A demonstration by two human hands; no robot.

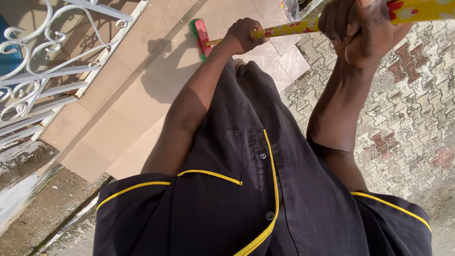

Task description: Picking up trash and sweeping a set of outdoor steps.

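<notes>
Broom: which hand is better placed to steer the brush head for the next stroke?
Left, probably. The left hand grips the broom handle low, closest to the brush head on the tiles; the right hand holds higher up.

Both arms are stretched out ahead of the body, bare below short sleeves. The left hand (pixel 241 35) is the farther one, fingers curled shut in a fist. The right hand (pixel 362 28) is nearer the camera, raised, also clenched tight.

Broom handle (pixel 294 27) runs off the upper right edge; right hand (pixel 365 28) cropped at top; brush head (pixel 201 38) partly hidden.
</notes>
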